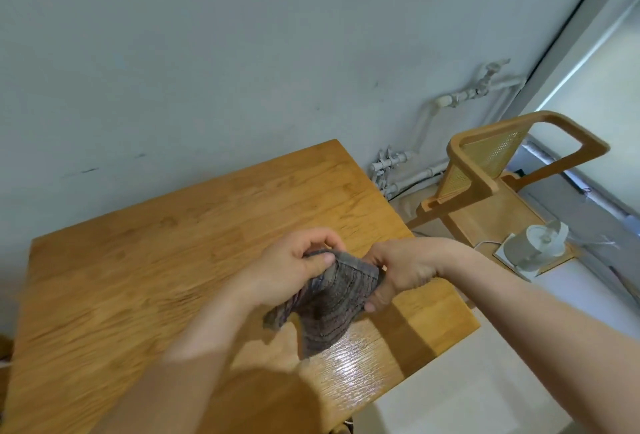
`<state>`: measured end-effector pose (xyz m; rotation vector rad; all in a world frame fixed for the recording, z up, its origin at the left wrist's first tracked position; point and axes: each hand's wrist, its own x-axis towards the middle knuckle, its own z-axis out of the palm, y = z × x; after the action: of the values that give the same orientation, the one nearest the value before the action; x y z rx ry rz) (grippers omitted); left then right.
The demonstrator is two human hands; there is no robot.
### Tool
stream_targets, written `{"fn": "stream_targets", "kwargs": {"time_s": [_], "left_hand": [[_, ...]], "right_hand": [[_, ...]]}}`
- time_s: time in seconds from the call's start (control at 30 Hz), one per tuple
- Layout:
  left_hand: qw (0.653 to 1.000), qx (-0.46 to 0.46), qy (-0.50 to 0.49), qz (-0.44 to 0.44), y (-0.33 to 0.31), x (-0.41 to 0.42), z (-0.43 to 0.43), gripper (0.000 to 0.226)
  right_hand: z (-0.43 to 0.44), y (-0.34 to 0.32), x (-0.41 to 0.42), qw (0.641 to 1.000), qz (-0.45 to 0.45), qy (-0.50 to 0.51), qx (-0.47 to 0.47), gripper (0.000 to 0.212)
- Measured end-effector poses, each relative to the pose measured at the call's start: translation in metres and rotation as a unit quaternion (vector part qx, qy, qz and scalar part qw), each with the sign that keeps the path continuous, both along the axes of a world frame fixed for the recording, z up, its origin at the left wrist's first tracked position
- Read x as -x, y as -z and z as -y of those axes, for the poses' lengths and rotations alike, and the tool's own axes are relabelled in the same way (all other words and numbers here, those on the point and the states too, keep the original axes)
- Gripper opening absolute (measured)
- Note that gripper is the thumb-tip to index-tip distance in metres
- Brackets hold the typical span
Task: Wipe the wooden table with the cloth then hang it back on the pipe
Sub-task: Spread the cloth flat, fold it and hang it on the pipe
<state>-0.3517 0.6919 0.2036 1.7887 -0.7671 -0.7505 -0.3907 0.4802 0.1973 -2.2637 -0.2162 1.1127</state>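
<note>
Both hands clenched on the cloth (pixel 332 298), left hand (pixel 294 269) pinching the top edge, right hand (pixel 403 269) gripping the far side, above the near right part of the desk (pixel 145 260). Risk of a bunched fold slipping loose and smearing, not wiping. Grey, ribbed, limp, one corner dangling. Pipe (pixel 429 115) on the wall, well apart.

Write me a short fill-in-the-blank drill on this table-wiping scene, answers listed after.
1. Both hands grip a grey ____ above the wooden table.
2. The left hand and right hand hold it ____ the tabletop, not flat on it.
3. A wooden ____ stands right of the table, before the white pipes.

Answers: cloth; above; chair
</note>
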Motion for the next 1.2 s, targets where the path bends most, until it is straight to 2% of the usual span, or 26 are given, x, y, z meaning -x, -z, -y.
{"fn": "stream_targets", "kwargs": {"time_s": [0.1, 0.23, 0.3, 0.37, 0.43, 0.5, 0.6, 0.67, 0.73, 0.8, 0.93, 1.03, 1.13, 1.2], "left_hand": [[0.998, 0.013, -0.057, -0.02, -0.009, -0.01, -0.013, 0.013], [0.986, -0.083, -0.146, -0.018, 0.012, -0.025, -0.025, 0.009], [0.971, -0.16, -0.173, 0.026, 0.025, -0.034, -0.026, 0.006], [0.956, -0.204, -0.192, 0.087, 0.029, -0.044, -0.024, 0.008], [0.941, -0.207, -0.215, 0.157, 0.024, -0.054, -0.019, 0.009], [0.921, -0.172, -0.247, 0.247, 0.011, -0.064, -0.011, 0.004], [0.888, -0.078, -0.302, 0.339, -0.007, -0.071, -0.002, 0.005], [0.872, -0.044, -0.3, 0.383, -0.006, -0.069, -0.001, 0.005], [0.87, -0.051, -0.254, 0.42, 0.013, -0.059, -0.006, 0.01], [0.878, -0.101, -0.2, 0.424, 0.051, -0.041, -0.013, 0.019], [0.918, -0.26, -0.098, 0.284, 0.122, 0.012, -0.027, 0.02], [0.921, -0.336, -0.014, 0.197, 0.152, 0.043, -0.034, 0.02], [0.912, -0.38, 0.057, 0.145, 0.161, 0.06, -0.039, 0.017], [0.9, -0.403, 0.103, 0.127, 0.164, 0.068, -0.041, 0.021]], "right_hand": [[0.019, 0.005, 0.002, 1.0, -0.007, 0.024, 0.001, 0.007], [0.041, 0.013, -0.001, 0.985, 0.055, 0.159, -0.032, 0.017], [0.049, 0.015, -0.007, 0.972, 0.102, 0.21, -0.016, 0.009], [0.055, 0.013, -0.017, 0.957, 0.185, 0.219, 0.046, 0.008], [0.057, 0.007, -0.025, 0.926, 0.287, 0.223, 0.107, 0.006], [0.058, -0.002, -0.031, 0.882, 0.384, 0.238, 0.133, 0.01], [0.066, -0.012, -0.031, 0.806, 0.519, 0.252, 0.135, 0.011], [0.071, -0.007, -0.022, 0.779, 0.562, 0.246, 0.131, 0.007], [0.07, 0.013, -0.005, 0.78, 0.563, 0.233, 0.141, 0.005], [0.064, 0.046, 0.019, 0.794, 0.547, 0.207, 0.163, 0.008], [0.052, 0.124, 0.071, 0.872, 0.414, 0.19, 0.176, 0.018], [0.047, 0.157, 0.109, 0.918, 0.311, 0.161, 0.188, 0.021], [0.043, 0.17, 0.139, 0.928, 0.295, 0.114, 0.196, 0.03], [0.044, 0.181, 0.157, 0.921, 0.317, 0.085, 0.21, 0.042]]}}
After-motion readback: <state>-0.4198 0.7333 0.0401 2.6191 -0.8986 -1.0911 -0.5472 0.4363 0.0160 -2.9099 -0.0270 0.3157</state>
